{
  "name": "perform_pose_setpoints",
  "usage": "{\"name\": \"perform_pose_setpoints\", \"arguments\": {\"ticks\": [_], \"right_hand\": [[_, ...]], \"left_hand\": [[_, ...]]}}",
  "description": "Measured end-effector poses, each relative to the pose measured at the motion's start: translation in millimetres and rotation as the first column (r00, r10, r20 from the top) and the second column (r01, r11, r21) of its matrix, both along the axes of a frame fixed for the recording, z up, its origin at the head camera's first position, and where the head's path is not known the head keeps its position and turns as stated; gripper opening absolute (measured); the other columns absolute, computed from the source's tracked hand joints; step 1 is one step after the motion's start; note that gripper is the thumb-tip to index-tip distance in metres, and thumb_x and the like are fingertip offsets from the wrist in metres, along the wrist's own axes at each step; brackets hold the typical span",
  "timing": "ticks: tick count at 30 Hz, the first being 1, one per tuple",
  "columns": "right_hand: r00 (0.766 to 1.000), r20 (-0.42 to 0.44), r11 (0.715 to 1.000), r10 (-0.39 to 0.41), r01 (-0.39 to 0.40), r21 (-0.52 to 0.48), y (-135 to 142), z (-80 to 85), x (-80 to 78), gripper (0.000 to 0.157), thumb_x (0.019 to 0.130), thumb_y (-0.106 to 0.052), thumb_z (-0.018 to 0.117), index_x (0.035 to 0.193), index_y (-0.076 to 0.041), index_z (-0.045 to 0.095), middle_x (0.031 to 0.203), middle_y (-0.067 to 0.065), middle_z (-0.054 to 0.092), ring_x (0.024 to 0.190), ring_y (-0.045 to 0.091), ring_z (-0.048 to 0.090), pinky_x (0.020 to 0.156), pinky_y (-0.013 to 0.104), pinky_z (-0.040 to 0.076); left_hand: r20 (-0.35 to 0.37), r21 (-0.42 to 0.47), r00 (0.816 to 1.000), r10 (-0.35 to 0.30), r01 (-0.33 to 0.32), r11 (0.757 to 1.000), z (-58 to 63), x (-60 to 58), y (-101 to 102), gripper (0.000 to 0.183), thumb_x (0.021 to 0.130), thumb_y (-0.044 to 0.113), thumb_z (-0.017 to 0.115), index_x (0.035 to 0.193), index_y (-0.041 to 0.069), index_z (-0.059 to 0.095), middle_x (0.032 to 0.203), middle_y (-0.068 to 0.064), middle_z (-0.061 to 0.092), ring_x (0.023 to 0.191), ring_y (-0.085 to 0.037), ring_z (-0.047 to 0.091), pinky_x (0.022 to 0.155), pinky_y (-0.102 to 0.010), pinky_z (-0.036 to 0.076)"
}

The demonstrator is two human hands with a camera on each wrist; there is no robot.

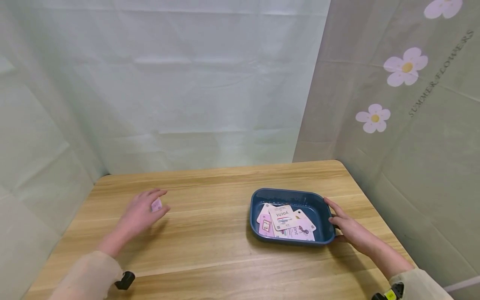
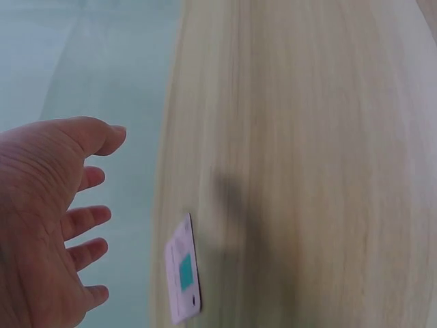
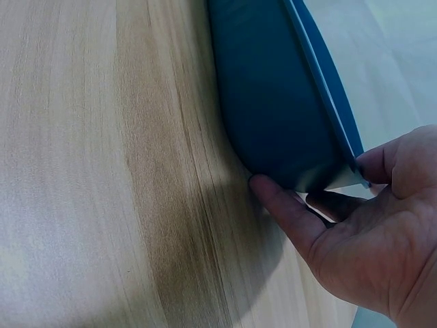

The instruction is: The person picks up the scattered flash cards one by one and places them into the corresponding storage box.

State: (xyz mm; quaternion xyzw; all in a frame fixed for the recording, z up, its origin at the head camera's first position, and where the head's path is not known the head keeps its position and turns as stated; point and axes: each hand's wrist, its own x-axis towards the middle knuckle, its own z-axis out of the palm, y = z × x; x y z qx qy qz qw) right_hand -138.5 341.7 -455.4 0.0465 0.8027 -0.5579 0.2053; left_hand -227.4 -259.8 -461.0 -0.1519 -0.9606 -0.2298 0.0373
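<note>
A pink card (image 2: 179, 273) lies on the table, seen apart from my left hand (image 2: 48, 225) in the left wrist view. In the head view that hand (image 1: 140, 212) is above the left of the table, fingers bent loosely, with part of the card (image 1: 156, 204) showing between thumb and fingers. On the right stands a dark blue plastic bin (image 1: 288, 193). My right hand (image 1: 350, 231) grips its right end, some fingertips at the rim and the thumb low against the outer wall. Several picture cards (image 1: 283, 217) lie overlapping inside, one reading "yacht".
The wooden table (image 1: 202, 250) has rounded back corners. Pale cloth (image 1: 187, 91) hangs behind it and along both sides, printed with flowers (image 1: 406, 66) on the right. Black bands with small devices (image 1: 125, 280) are on the wrists.
</note>
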Motion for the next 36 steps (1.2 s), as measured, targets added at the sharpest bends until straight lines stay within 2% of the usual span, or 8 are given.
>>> {"name": "perform_pose_setpoints", "arguments": {"ticks": [7, 21, 31, 36], "right_hand": [[1.0, -0.005, 1.0, -0.004, 0.003, -0.021, -0.2, -1.3, 0.4, 0.068, 0.109, -0.011, 0.033, 0.165, -0.028, -0.001, 0.166, 0.025, -0.016, 0.147, 0.059, 0.008, 0.101, 0.063, 0.045], [1.0, -0.004, 1.0, -0.001, 0.001, -0.027, 0.6, -2.0, 0.6, 0.068, 0.109, -0.012, 0.034, 0.165, -0.029, -0.001, 0.166, 0.024, -0.017, 0.146, 0.06, 0.007, 0.1, 0.063, 0.046], [1.0, -0.012, 1.0, -0.002, 0.002, -0.022, 0.2, -1.2, 0.7, 0.068, 0.109, -0.012, 0.033, 0.165, -0.03, 0.0, 0.167, 0.023, -0.017, 0.147, 0.059, 0.007, 0.1, 0.062, 0.047], [1.0, -0.017, 0.999, 0.01, -0.011, -0.031, 0.1, -1.3, 1.2, 0.069, 0.109, -0.012, 0.034, 0.165, -0.029, -0.001, 0.166, 0.025, -0.017, 0.146, 0.06, 0.007, 0.099, 0.063, 0.047]], "left_hand": [[0.017, -0.007, 0.999, 0.028, -0.028, 1.0, -7.9, -2.5, -15.8, 0.069, 0.096, 0.039, 0.071, 0.148, -0.002, 0.048, 0.149, -0.034, 0.041, 0.133, -0.06, 0.033, 0.105, -0.074, 0.025], [0.041, -0.069, 0.997, 0.066, -0.063, 0.996, -21.7, -3.9, -45.3, 0.075, 0.096, 0.039, 0.069, 0.147, -0.01, 0.043, 0.145, -0.042, 0.038, 0.131, -0.062, 0.032, 0.106, -0.075, 0.022], [0.12, -0.062, 0.985, 0.123, -0.116, 0.991, -24.6, -2.7, -60.8, 0.08, 0.097, 0.041, 0.066, 0.15, -0.011, 0.037, 0.149, -0.042, 0.031, 0.131, -0.066, 0.025, 0.105, -0.076, 0.019], [0.099, -0.094, 0.988, 0.122, -0.113, 0.989, -31.0, -7.6, -73.8, 0.079, 0.098, 0.041, 0.065, 0.148, -0.013, 0.039, 0.146, -0.043, 0.035, 0.129, -0.065, 0.029, 0.104, -0.075, 0.022]]}}
